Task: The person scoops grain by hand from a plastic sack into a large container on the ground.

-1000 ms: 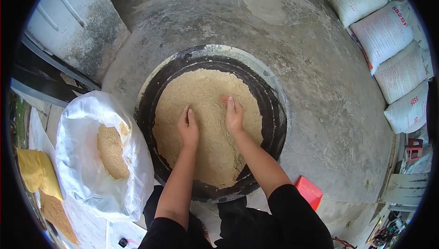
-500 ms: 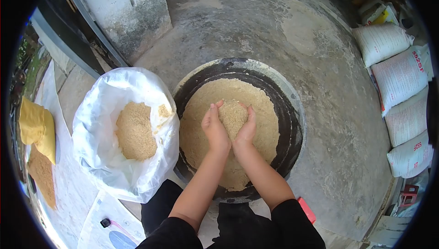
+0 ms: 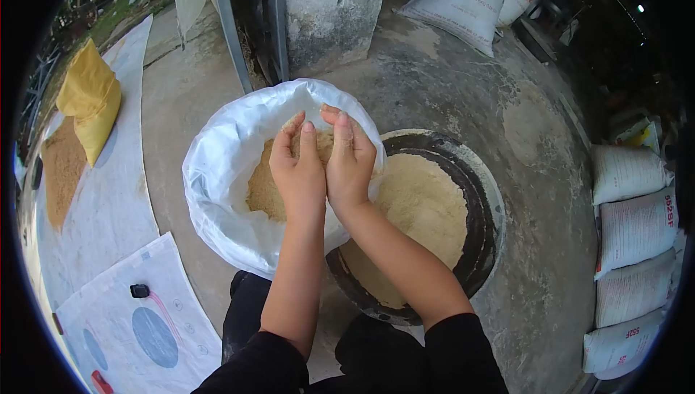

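Hands (image 3: pixel 300 177) above bag (image 3: pixel 213 173) — basin (image 3: pixel 485 227) right, sacks (image 3: pixel 635 229) farther right, sheet (image 3: pixel 108 195) left

Worn conc. flr (image 3: pixel 543 206), wht pillar (image 3: pixel 329 3) w/ grimy base, dim bkgd (image 3: pixel 615 39) upper R.

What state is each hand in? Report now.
Left hand: cupped over the white bag; load can't be told.
Right hand: cupped beside it; load can't be told.

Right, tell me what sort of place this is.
Perhaps a small farm's feed-storage area: printed sacks line the right of the view, and a round tub and a white plastic bag, side by side, both hold what looks like ground meal.
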### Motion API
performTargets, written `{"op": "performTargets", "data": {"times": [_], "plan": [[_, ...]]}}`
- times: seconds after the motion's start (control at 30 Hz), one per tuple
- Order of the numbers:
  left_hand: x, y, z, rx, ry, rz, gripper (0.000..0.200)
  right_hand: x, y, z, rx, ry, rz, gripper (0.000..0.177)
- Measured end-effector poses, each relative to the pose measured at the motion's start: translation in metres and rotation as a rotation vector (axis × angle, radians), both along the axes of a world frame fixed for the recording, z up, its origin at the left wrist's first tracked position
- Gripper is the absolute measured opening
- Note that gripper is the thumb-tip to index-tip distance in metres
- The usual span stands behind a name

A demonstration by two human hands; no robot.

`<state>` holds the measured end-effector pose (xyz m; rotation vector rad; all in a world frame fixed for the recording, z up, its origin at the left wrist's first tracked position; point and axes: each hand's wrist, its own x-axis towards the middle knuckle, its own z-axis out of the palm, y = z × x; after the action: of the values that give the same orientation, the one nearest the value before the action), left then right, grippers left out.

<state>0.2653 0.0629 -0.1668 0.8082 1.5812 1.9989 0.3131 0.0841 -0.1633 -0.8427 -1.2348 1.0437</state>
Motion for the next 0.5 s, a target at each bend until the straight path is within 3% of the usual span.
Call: {"op": "performTargets", "data": {"times": [0.13, 0.23, 0.33, 0.4, 0.5], "plan": [[0.013, -0.006, -0.019, 0.072, 0.127, 0.004, 0.020, 0.031, 0.003, -0.017, 0.159, -0.063, -0.060, 0.030], [0.056, -0.012, -0.016, 0.099, 0.328, -0.240, 0.018, 0.082, 0.004, -0.025, 0.098, 0.085, -0.168, 0.034], [0.111, -0.013, -0.029, 0.078, 0.284, -0.481, 0.014, 0.140, 0.011, -0.063, 0.025, 0.188, -0.327, 0.038], [0.145, -0.003, -0.070, 0.015, 0.321, -0.574, 0.018, 0.178, 0.012, -0.097, -0.266, 0.200, -0.596, 0.041], [0.186, 0.010, -0.176, -0.105, 0.332, -0.627, 0.023, 0.227, 0.007, -0.179, -0.368, 0.043, -0.776, 0.043]]}}
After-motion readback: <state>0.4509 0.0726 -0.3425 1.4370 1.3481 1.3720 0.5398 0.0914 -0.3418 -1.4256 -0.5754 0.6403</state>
